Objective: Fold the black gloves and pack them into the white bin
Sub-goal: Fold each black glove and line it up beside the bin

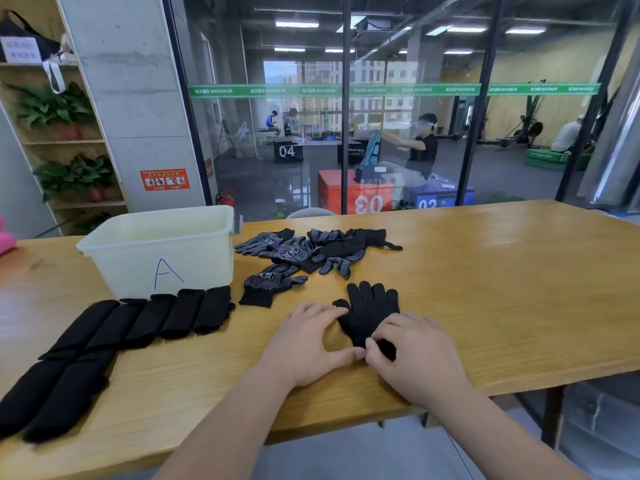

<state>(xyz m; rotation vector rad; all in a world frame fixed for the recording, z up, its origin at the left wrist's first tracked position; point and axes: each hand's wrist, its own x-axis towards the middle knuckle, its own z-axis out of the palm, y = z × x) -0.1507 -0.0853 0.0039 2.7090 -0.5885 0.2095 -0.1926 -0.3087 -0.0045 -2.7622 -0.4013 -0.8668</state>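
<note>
A light wooden tabletop point(485, 289) stands against a glass wall point(415, 150) that looks into a gym, and a shelf point(52, 143) with potted plants is at the left. The white bin point(162, 258), marked A, sits at the back left with its bottom hidden from this angle; folded gloves point(138, 323) lie in rows in front of it and loose gloves point(311, 251) are heaped just to its right. Near the front edge a flat glove point(370, 313) lies fingers away, the left hand point(308, 341) resting arched fingertips on its side while the right hand point(412, 348) pinches its cuff.
</note>
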